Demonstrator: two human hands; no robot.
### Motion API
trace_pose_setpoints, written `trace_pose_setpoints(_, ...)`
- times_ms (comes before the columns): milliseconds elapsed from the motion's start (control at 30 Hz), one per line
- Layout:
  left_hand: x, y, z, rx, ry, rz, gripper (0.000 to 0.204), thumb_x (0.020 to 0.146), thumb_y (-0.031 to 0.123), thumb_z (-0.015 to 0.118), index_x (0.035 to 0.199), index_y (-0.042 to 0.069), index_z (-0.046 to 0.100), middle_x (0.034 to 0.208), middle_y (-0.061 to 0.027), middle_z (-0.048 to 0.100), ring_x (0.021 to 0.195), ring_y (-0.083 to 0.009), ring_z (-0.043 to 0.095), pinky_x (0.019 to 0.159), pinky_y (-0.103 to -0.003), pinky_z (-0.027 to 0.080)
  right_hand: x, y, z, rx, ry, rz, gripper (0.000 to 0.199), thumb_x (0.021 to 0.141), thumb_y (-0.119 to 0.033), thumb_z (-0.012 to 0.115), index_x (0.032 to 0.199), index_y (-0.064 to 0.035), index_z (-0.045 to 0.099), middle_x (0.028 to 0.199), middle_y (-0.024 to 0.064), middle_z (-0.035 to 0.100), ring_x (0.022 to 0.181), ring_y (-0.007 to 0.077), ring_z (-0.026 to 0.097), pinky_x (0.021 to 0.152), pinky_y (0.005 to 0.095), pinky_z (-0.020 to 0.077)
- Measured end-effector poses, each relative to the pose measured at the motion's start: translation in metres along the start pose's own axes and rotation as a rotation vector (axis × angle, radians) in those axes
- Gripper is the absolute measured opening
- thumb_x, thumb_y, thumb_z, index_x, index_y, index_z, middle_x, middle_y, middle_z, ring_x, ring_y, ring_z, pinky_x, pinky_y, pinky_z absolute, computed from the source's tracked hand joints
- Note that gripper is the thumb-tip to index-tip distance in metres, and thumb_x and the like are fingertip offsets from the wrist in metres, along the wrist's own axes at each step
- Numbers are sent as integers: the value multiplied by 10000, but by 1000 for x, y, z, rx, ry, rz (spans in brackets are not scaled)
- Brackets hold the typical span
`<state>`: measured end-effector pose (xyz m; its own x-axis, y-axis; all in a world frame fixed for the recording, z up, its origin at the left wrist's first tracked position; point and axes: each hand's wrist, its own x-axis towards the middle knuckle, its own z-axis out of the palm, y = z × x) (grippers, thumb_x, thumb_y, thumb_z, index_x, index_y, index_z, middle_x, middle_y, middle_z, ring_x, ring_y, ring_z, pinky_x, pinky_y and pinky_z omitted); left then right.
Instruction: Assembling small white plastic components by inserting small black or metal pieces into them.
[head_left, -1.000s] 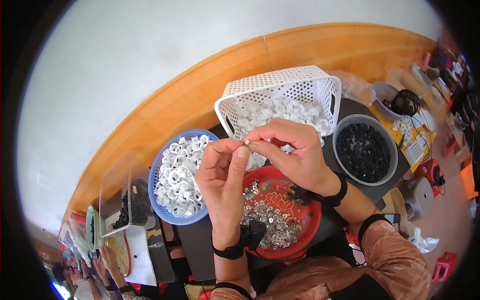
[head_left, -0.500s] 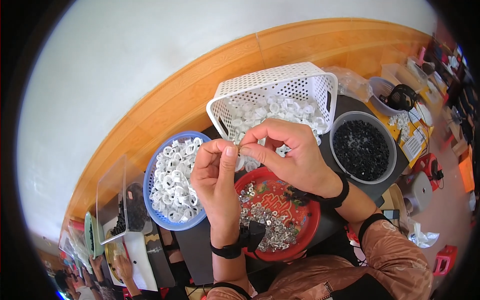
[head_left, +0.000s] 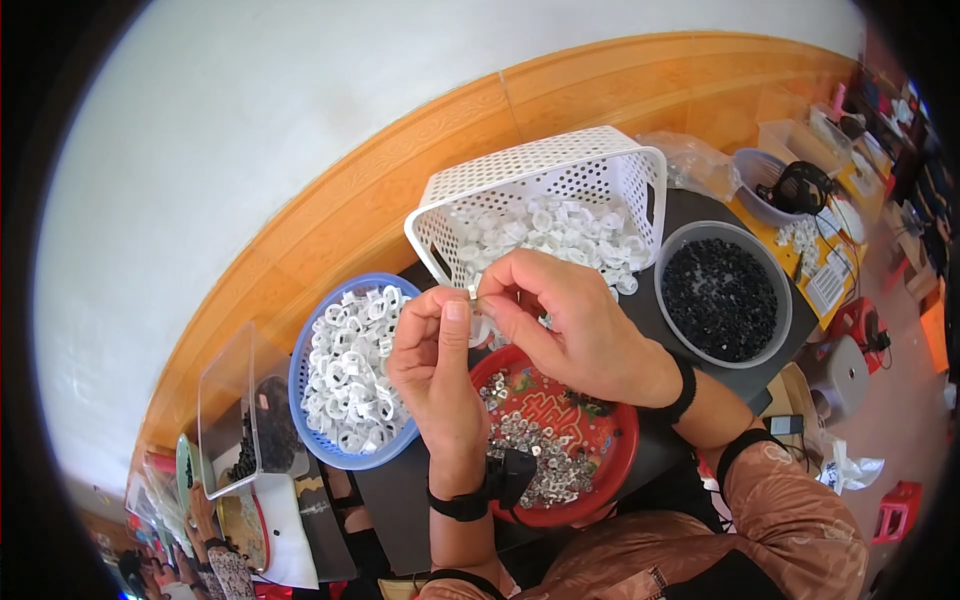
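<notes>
Item 1. Worktop, dark, running from 7 o'clock up to 2 o'clock of the view; carries everything below.

Item 2. White perforated basket, at 12 o'clock of my hands, tipped toward me, loaded with white plastic rings.

Item 3. Blue round basket, at 9 o'clock of my left hand, also filled with white ring pieces.

Item 4. Grey bowl, at 3 o'clock of my right hand, full of small black parts.

Item 5. Red dish, directly beneath my wrists at 6 o'clock, holding a heap of small silvery metal pieces.

Item 6. My right hand, curled over, thumb and forefinger closed on the small part from the 3 o'clock side.

Item 7. My left hand, upright, thumb and forefinger pinched on the same part from the 9 o'clock side.

Item 8. Small part, pale with a metallic glint, gripped between the fingertips of both hands, held in the air above the gap between the white basket and the red dish. Too small for me to tell whether it is one piece or two already joined.

Step in hand, as I judge it: fitting a small piece to a ring at the fingertips. The next move calls for steady, square pressure between the two pinches, keeping the part aligned so it does not slip down into the red dish.
</notes>
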<state>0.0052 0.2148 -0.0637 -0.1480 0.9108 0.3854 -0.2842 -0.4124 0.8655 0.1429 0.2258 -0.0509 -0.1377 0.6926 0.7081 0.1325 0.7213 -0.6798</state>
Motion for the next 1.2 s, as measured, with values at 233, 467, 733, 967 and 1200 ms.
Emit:
trace_pose_setpoints(233,1,1,1,-160,-38,-95,279,992,182,492,1129,-38,594,977,-91,650,853,-118,610,733,-256,489,4,-2,-6,4,-13,95,85,874,-57,583,892,0,523,728,146,574,630,273,595,558,349,458)
trace_pose_setpoints(467,5,1,0,-154,-76,-118,307,982,148,499,1223,-39,526,1136,-121,607,970,-144,594,840,-285,486,1,0,-3,-72,5,45,108,857,-81,603,894,-13,528,748,140,575,642,312,587,570,375,462)
trace_pose_setpoints(733,6,1,-3,-131,-73,-98,308,982,135,486,1230,-46,505,1161,-149,602,1047,-193,600,926,-319,482,1,5,-1,-265,-27,-95,135,841,-91,614,910,-40,511,790,135,560,682,348,581,575,422,446)
trace_pose_setpoints(967,9,-5,-8,-230,-118,-173,304,977,113,487,1236,-46,502,1161,-150,601,1048,-195,597,937,-334,474,1,6,0,-362,-37,-188,112,854,-90,595,918,-42,517,806,123,560,694,321,572,598,403,449)
trace_pose_setpoints(1200,7,-6,-8,-253,-149,-197,329,971,118,510,1259,-40,490,1230,-152,572,1097,-197,572,975,-341,450,-1,10,-2,-418,-39,-279,139,822,-95,583,939,-29,547,804,100,569,709,276,577,620,365,444)
